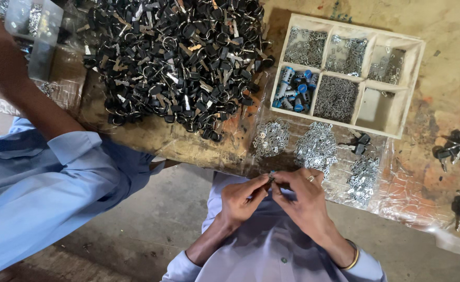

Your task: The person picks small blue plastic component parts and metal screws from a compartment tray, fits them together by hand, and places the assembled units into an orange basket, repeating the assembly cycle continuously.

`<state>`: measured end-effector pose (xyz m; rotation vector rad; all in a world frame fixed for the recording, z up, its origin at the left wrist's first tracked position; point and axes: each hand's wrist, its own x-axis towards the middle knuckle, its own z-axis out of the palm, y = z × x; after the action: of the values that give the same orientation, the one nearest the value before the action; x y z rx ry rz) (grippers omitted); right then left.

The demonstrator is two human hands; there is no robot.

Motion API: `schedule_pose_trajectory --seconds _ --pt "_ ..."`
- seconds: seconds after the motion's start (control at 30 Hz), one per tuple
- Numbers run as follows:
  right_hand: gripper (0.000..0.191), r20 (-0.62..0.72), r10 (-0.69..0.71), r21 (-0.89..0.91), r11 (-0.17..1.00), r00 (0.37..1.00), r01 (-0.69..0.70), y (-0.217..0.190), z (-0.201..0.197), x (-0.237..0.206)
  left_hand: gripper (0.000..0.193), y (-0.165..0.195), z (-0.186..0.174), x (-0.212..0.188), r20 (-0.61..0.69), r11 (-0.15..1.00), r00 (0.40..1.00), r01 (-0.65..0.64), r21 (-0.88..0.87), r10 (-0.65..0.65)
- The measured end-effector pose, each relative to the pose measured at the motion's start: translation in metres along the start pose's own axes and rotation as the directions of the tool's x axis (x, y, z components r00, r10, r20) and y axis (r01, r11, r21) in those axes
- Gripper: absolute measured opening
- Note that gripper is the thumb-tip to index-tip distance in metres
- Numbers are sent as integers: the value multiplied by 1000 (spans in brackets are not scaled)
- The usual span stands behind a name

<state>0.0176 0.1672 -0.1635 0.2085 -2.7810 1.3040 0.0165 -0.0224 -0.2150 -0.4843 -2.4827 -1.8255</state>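
Left hand [242, 197]: fingertips pinched together on a small metal part [272, 178], thumb and forefinger closed on its left end.
Right hand [299, 194]: fingers curled and clamped on the same part from the right; a ring shows on one finger, a bangle at the wrist.
Small metal part: held between both hands just off the near edge of the surface [444, 99], in front of the chest; too small to tell its shape or long axis.
Relation: both hands meet on the part, neither nearer; the loose heaps of silver pieces [316, 148] lie just beyond the fingertips, nearest the right hand.
Wooden tray [415, 78]: further back and right, compartments holding silver bits and blue-capped cylinders [292, 89]; one compartment looks bare.
Pile of black-headed keys [178, 57]: back left, well apart from the hands.
Other person: a blue sleeve [37, 193] at left, arm raised towards a clear plastic box [34, 31].
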Motion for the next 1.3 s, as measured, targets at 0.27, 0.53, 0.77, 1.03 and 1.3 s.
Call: schedule_pose_trajectory --seconds 0.27,0.53,0.77,1.03,1.3 --pt "32 129 -75 -281 953 989 109 11 -12 13 29 2 -12 3 -17 999 999 37 -24 -38" --pt "51 -2 -80 -391 917 997 73 5 -14 6 27 8 -17 2 -49 917 946 298 -265 -321" --pt "57 54 -112 -480 868 992 124 9 -17 -5 27 4 -10 -1 -12 877 940 315 -362 -342" --pt "24 49 -332 -126 934 942 335 23 -19 -21 24 4 -2 3 13 905 963 257 -338 -269" --pt "21 -56 -49 70 996 997 53 8 -17 -10 28 10 6 8 56 965 989 146 -220 -137"
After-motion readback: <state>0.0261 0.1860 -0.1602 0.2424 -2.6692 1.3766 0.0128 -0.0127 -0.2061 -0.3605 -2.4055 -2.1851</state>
